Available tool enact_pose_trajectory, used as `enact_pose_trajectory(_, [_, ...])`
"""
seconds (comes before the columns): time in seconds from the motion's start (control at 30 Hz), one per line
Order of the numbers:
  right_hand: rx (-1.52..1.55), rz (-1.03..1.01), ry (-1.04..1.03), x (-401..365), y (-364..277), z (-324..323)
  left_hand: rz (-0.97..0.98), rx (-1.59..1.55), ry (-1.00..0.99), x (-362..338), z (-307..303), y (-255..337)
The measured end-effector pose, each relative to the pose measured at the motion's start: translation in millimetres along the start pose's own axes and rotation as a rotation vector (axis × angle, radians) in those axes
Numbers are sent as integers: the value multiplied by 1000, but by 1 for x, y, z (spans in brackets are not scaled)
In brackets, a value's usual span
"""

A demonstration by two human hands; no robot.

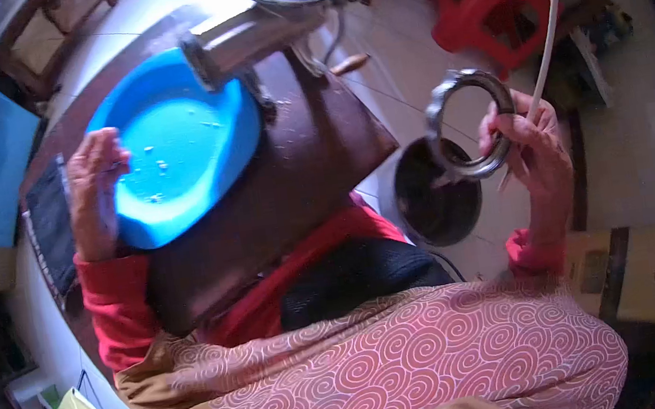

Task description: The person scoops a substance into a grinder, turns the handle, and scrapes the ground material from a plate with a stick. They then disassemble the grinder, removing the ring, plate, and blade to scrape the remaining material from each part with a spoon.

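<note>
Grinder [262,39] overhangs blue basin [188,164]; whether left fingers [97,157] grip it, unclear; right fingers [516,129] grasp metal ring [435,119], dark pot [432,220] nearby.

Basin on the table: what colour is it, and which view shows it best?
The basin is bright blue; the head view shows it.

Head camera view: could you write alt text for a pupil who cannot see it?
A person's right hand holds up a metal ring and a thin pale stick. The left hand is at the left rim of a blue basin on a dark table, with a metal grinder beyond.
</note>
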State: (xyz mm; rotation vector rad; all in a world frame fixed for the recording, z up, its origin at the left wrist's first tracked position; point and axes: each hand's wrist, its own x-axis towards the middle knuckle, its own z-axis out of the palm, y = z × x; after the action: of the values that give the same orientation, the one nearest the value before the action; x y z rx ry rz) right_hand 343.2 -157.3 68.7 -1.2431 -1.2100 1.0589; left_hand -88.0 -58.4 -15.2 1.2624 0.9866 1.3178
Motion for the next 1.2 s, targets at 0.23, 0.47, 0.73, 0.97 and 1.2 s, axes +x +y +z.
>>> enact_pose_trajectory(0.23, [-645,549,162,-36,144,-125,-69,-131,-19,9,-10,-8])
enact_pose_trajectory(0.47, [-371,683,97,-62,257,-101,-73,-112,68,7,-13,-11])
enact_pose_trajectory(0.73, [-1207,-49,51,-86,402,-131,-67,5,57,1,1,-2])
enact_pose_trajectory(0.97, [-786,527,246,-69,306,-116,-118,69,132,1,17,11])
enact_pose_trajectory(1.2, [-580,112,312,-13,144,-70,-87,216,48,2,10,12])
